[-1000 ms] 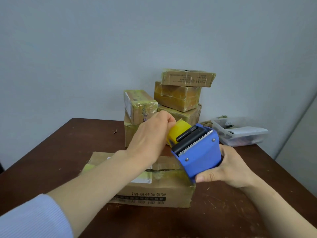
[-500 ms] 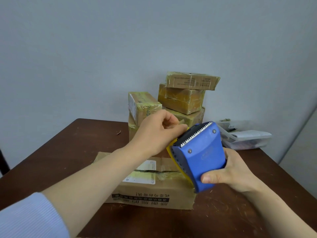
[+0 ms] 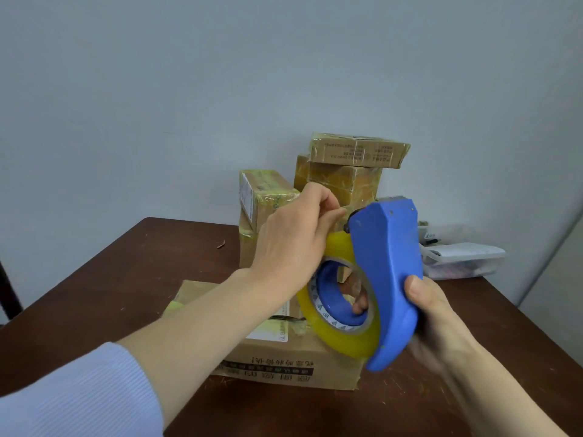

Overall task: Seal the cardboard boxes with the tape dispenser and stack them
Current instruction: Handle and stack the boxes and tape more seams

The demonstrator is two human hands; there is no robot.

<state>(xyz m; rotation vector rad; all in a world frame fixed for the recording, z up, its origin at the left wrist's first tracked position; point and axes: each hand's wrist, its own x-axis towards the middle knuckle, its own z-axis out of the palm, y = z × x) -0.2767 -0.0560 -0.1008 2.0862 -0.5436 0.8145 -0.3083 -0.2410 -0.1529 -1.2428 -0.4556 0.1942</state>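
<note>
**A:** Where's the tape dispenser [image 3: 391,279]?

**B:** Held up above the table [image 3: 110,279], over the right end of the nearest box [image 3: 284,364], with its blue side facing the camera. The right hand [image 3: 432,320] is wrapped around its lower part. The thumb lies on the blue shell, and fingertips show through the hole in the tape roll [image 3: 340,339].

**A:** And the left hand [image 3: 293,238]?

**B:** It reaches across from a pale blue sleeve [image 3: 79,395]. The thumb and forefinger are closed in a pinch on the tape roll's loose end, right beside the dispenser's head.

**A:** What about the nearest box, is anything inside it?

**B:** I can't tell. It lies flat on the table under both forearms. Its top seam is ragged and slightly gaping, there's a white label beside the seam, and black print runs along the front wall. The inside doesn't show.

**A:** And the other boxes?

**B:** They're stacked at the back by the wall, all closed and glossy with tape. On the right, a flat box [image 3: 356,149] sits on a taller box [image 3: 340,181]. On the left, a small box [image 3: 265,197] rests on another box [image 3: 247,247].

**A:** Any other containers?

**B:** There's a clear plastic tub [image 3: 463,263] at the table's far right. White paper lies across its top and dark things are blurred inside.
</note>
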